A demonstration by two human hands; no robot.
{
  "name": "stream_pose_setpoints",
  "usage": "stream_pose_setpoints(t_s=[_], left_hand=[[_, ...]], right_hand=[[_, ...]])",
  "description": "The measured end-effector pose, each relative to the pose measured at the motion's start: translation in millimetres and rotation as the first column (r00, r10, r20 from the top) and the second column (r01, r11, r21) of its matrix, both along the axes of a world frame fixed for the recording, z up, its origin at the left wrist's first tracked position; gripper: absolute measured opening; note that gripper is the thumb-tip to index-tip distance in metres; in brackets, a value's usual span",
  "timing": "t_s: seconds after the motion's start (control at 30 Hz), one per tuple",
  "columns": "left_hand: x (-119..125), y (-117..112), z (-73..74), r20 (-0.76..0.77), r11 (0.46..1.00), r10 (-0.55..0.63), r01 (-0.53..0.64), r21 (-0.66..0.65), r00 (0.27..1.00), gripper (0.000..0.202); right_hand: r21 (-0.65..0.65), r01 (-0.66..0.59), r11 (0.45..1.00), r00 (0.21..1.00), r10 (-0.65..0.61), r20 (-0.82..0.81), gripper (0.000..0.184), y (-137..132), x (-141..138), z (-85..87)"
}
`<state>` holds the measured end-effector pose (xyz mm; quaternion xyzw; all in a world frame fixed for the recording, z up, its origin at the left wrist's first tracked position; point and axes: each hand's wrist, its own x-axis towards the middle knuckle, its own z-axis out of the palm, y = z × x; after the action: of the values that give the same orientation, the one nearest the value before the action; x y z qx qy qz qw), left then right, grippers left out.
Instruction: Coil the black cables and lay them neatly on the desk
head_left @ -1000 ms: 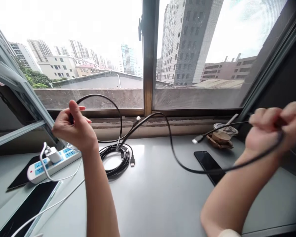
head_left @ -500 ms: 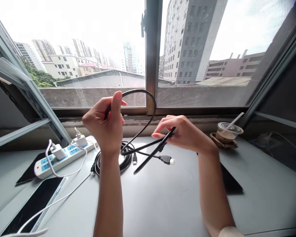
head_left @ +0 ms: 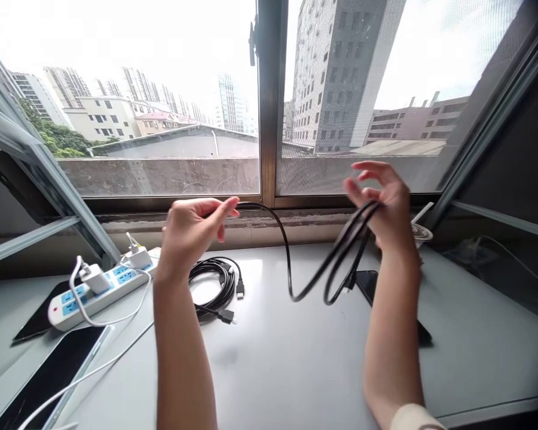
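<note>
A long black cable (head_left: 291,272) hangs between my two raised hands above a grey desk (head_left: 296,358). My left hand (head_left: 192,230) pinches one stretch of it, fingers half stretched toward the window. My right hand (head_left: 385,206) holds two or three folded loops of the same cable, thumb and fingers curled round them. The loops droop toward the desk between my forearms. A second black cable (head_left: 217,280) lies coiled on the desk just right of my left wrist, its plug (head_left: 226,315) resting beside it.
A white power strip (head_left: 98,289) with two white chargers and white leads sits at the left. A dark tablet (head_left: 49,376) lies at the near left, a black phone (head_left: 372,283) behind my right forearm, a lidded plastic cup (head_left: 421,230) by the window sill.
My right hand has swung up and to the right, gathering cable loops. My left hand has dropped lower. The loose plug end that hung near my right hand is gone from there.
</note>
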<state>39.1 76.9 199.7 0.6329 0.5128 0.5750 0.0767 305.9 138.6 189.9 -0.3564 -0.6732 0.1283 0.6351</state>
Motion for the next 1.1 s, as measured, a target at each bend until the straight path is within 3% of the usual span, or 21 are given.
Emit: stream_pose_setpoints(t_s=[0.07,0.13,0.23,0.3,0.4,0.47,0.6,0.7,0.8,0.9,1.0,1.1], left_hand=[[18.6,-1.3,1.0,-0.072,0.987,-0.126,0.118,-0.113,0.989,0.037],[36.6,-3.5,1.9,-0.085,0.962,-0.235,0.219,-0.165,0.968,0.044],[51.9,-8.3,2.8,-0.053,0.883,-0.425,0.401,-0.243,0.904,0.048],[54.3,-10.6,2.3,-0.052,0.867,-0.449,0.420,-0.267,0.892,0.040],[55.0,-8.3,-1.2,-0.061,0.918,-0.359,0.340,-0.202,0.931,0.035],[56.6,-2.5,-5.0,-0.088,0.953,-0.283,0.269,-0.140,0.955,0.030],[56.2,13.9,-11.7,-0.078,0.996,-0.091,0.090,-0.019,0.993,0.014],[50.8,22.7,-14.9,-0.044,0.996,-0.071,0.069,-0.053,0.996,0.032],[48.7,25.6,-17.2,-0.107,0.983,-0.009,-0.010,-0.181,0.994,0.048],[51.8,25.9,-18.8,-0.213,0.964,0.140,-0.182,-0.192,0.967,0.049],[52.2,26.3,-18.6,-0.238,0.951,0.257,-0.290,-0.112,0.937,0.048],[46.1,26.3,-18.0,-0.192,0.949,0.271,-0.295,-0.110,0.943,0.042]], right_hand=[[-0.008,-0.116,0.993,0.962,0.114,0.246,0.050,-10.2,-19.6,1.4],[-0.027,-0.184,0.983,0.883,0.177,0.434,0.045,-18.6,-39.2,1.2],[0.045,-0.029,0.999,0.874,0.003,0.487,0.019,-23.9,-57.2,-0.3],[0.111,0.151,0.982,0.896,-0.183,0.404,0.021,-24.5,-60.6,-0.3],[0.149,0.312,0.938,0.911,-0.340,0.233,0.027,-26.2,-59.7,1.7],[0.146,0.335,0.931,0.927,-0.353,0.127,0.026,-28.0,-58.4,3.7],[0.114,0.251,0.961,0.963,-0.236,-0.133,0.021,-26.2,-50.0,6.8],[0.087,0.157,0.984,0.953,-0.127,-0.276,0.013,-18.2,-37.2,6.5],[0.012,0.034,0.999,0.993,-0.032,-0.110,0.013,-11.8,-30.7,3.1],[-0.071,-0.081,0.994,0.990,0.089,0.107,0.018,-12.8,-36.7,0.2],[-0.147,-0.237,0.960,0.948,0.262,0.181,0.022,-20.0,-43.9,2.0],[-0.216,-0.360,0.908,0.904,0.396,0.159,0.027,-28.5,-43.0,7.4]])
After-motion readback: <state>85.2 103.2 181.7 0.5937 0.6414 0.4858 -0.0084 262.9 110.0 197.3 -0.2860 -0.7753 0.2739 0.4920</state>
